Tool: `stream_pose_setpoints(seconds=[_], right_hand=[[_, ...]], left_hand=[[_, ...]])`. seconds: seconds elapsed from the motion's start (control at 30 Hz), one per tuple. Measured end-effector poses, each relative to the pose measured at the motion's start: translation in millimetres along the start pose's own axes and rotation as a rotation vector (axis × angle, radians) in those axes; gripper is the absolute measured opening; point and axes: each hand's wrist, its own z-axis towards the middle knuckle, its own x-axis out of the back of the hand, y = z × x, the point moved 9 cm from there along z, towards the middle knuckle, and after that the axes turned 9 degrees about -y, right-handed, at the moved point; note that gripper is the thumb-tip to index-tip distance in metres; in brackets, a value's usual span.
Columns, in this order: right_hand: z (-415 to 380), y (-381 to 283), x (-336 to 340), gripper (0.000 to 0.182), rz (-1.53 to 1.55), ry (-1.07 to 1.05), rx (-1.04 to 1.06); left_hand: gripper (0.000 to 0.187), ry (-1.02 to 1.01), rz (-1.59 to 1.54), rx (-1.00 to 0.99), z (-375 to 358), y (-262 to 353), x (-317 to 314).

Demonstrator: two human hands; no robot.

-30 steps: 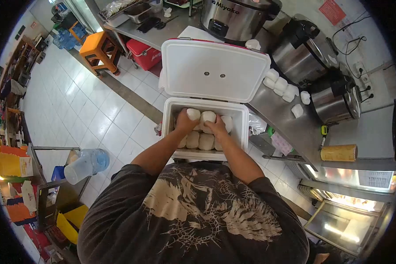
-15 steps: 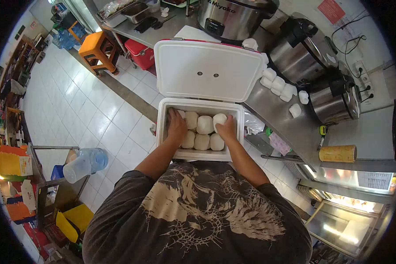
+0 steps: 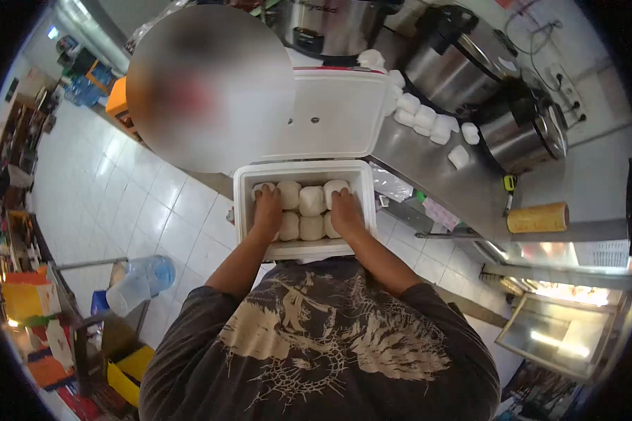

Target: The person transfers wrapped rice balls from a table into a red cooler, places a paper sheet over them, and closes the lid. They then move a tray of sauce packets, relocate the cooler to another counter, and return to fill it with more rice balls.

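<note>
A white cooler box (image 3: 364,184) stands in front of me with its lid (image 3: 340,116) raised behind it. Rounded white bundles fill it in two rows; one pale bundle (image 3: 312,201) shows in the middle of the back row. At the back left, my left hand (image 3: 265,209) is closed over a white bundle (image 3: 263,188), its fingers on the top and near side. My right hand (image 3: 344,210) grips the white bundle (image 3: 335,187) at the back right. Both hands and forearms partly hide the front row.
On the metal counter (image 3: 428,168) to the right lie several more white bundles (image 3: 424,118) beside large steel rice cookers (image 3: 451,67). A yellow roll (image 3: 538,218) sits near the counter's end. A water jug (image 3: 158,274) is at left. A blurred round patch covers the upper left.
My right hand has shifted from the bundle's right side to its near side. My left hand's fingers have moved onto the back-left bundle. The view has shifted, and a blurred patch now covers part of the lid.
</note>
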Motion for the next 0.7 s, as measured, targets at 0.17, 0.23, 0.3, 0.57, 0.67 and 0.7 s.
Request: stream_pose_setpoints(seconds=[0.17, 0.23, 0.3, 0.57, 0.67, 0.7], right_hand=[[-10.2, -30.8, 25.7, 0.019, 0.192, -0.08, 0.144], [-30.0, -11.7, 77.7, 0.02, 0.385, 0.195, 0.212], [-46.4, 25.8, 128.0, 0.025, 0.524, 0.469, 0.257], [-13.2, 399.5, 205.2, 0.074, 0.405, 0.652, -0.679], [20.6, 429.2, 210.3, 0.078, 0.161, 0.471, -0.69], [28.0, 434.8, 209.5, 0.078, 0.143, 0.379, -0.698]], left_hand=[[0.04, -0.006, -0.092, -0.215, -6.5, 63.8, 50.9], [0.041, 0.01, -0.093, -0.403, -11.8, 106.5, 55.7], [0.041, -0.057, -0.017, -0.475, -15.3, 140.3, 50.3], [0.04, -0.04, -0.132, -0.246, 5.7, 146.7, 33.3], [0.037, 0.16, -0.33, -0.207, -9.5, 148.9, 44.9], [0.03, 0.315, -0.308, -0.252, -19.5, 166.0, 73.0]])
